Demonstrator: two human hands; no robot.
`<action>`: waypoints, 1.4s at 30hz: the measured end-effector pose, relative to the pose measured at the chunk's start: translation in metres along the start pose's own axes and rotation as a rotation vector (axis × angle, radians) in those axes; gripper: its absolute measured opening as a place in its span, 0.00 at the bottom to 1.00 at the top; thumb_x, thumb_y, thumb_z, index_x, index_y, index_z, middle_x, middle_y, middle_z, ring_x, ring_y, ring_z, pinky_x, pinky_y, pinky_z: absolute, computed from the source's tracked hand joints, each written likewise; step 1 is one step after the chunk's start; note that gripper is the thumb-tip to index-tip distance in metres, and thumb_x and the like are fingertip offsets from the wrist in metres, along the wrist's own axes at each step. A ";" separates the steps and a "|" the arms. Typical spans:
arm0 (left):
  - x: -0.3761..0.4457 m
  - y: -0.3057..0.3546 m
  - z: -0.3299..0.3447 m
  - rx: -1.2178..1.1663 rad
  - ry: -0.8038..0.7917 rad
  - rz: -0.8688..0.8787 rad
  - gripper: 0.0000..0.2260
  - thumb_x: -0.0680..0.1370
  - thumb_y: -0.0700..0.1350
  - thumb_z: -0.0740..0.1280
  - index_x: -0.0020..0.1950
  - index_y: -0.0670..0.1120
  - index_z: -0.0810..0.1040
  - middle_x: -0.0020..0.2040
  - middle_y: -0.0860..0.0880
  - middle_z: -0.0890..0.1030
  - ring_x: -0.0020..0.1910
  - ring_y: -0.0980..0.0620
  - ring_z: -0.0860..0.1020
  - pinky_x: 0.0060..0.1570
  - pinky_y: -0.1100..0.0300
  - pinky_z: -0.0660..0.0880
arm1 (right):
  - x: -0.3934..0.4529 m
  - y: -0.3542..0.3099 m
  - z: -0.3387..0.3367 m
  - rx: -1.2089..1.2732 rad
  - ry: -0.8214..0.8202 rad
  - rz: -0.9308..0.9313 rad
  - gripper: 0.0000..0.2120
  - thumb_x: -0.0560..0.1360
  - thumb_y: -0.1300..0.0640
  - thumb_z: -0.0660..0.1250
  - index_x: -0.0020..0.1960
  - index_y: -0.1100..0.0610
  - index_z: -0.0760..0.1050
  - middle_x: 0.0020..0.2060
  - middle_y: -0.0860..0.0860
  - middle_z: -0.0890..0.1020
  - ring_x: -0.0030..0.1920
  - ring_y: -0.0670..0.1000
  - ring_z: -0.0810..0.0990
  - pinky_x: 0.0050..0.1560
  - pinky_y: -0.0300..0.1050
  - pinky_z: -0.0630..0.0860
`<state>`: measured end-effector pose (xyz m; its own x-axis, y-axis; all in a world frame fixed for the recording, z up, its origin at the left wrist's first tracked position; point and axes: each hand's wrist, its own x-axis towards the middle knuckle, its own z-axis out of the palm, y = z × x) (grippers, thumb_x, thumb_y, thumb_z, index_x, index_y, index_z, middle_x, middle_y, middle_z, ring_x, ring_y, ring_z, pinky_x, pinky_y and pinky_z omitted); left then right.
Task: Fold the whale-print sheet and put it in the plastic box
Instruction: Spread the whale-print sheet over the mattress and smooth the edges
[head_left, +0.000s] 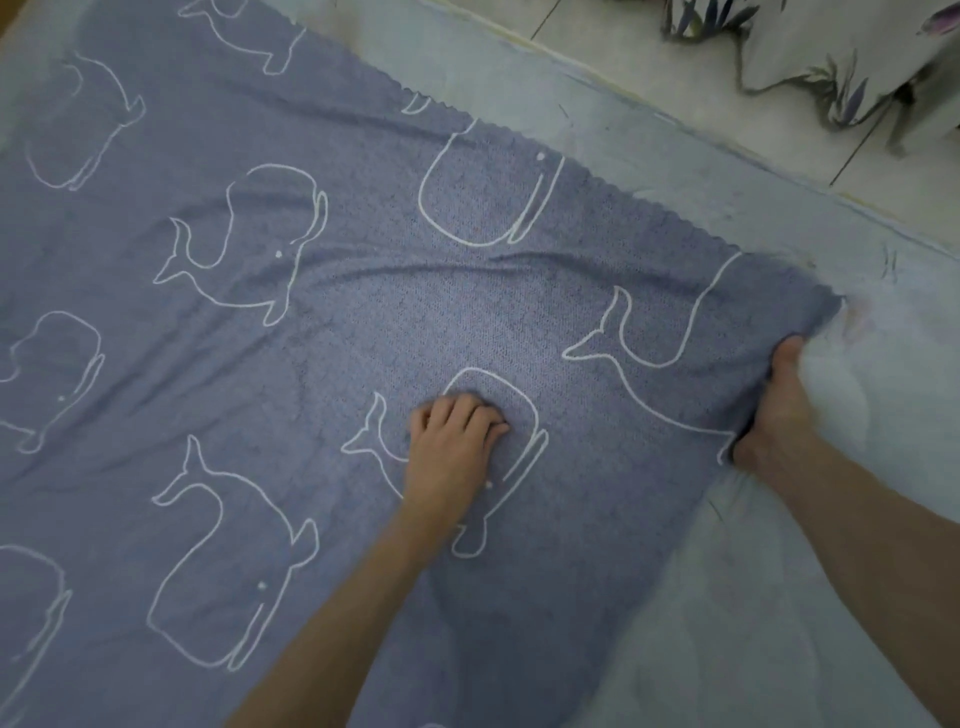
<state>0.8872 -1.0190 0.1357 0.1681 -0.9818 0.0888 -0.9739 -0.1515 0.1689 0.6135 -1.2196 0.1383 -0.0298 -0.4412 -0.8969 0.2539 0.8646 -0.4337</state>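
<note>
The whale-print sheet (322, 332) is blue-grey with white whale outlines and lies spread over a pale bed surface, filling most of the view. Its zigzag edge runs diagonally from top centre to the right. My left hand (457, 441) rests on the sheet near the middle, fingers curled down and bunching the cloth. My right hand (779, 410) grips the sheet's right edge near its corner, fingers tucked under the fabric. Long creases run across the sheet between the two hands. No plastic box is in view.
A pale bed surface (779, 597) shows to the right of and below the sheet. Its far edge meets a tiled floor (597, 26) at the top right. A floral-print cloth (831, 57) hangs down at the upper right corner.
</note>
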 end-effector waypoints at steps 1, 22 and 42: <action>0.001 0.001 0.001 0.016 -0.018 0.002 0.13 0.82 0.54 0.62 0.50 0.49 0.82 0.49 0.52 0.81 0.52 0.50 0.74 0.55 0.54 0.64 | -0.001 0.000 0.000 0.005 -0.029 -0.002 0.36 0.68 0.21 0.61 0.65 0.43 0.79 0.52 0.45 0.85 0.53 0.54 0.83 0.38 0.54 0.83; 0.033 0.015 -0.043 0.349 -0.490 0.278 0.09 0.84 0.48 0.62 0.57 0.45 0.78 0.51 0.47 0.78 0.51 0.47 0.74 0.54 0.50 0.70 | -0.001 0.001 0.002 0.066 -0.042 -0.016 0.38 0.68 0.22 0.61 0.67 0.47 0.79 0.63 0.50 0.82 0.63 0.60 0.80 0.61 0.69 0.76; -0.115 0.074 -0.034 -0.118 -0.093 -0.251 0.21 0.84 0.54 0.60 0.75 0.48 0.70 0.79 0.47 0.66 0.80 0.46 0.62 0.79 0.41 0.57 | -0.012 -0.011 0.012 -0.156 0.044 -0.096 0.26 0.85 0.41 0.49 0.77 0.55 0.66 0.74 0.49 0.70 0.65 0.51 0.74 0.44 0.43 0.76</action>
<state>0.8010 -0.9132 0.1713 0.3820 -0.9222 -0.0599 -0.8780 -0.3823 0.2881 0.6227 -1.2270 0.1545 -0.0894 -0.5155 -0.8522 0.0949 0.8473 -0.5225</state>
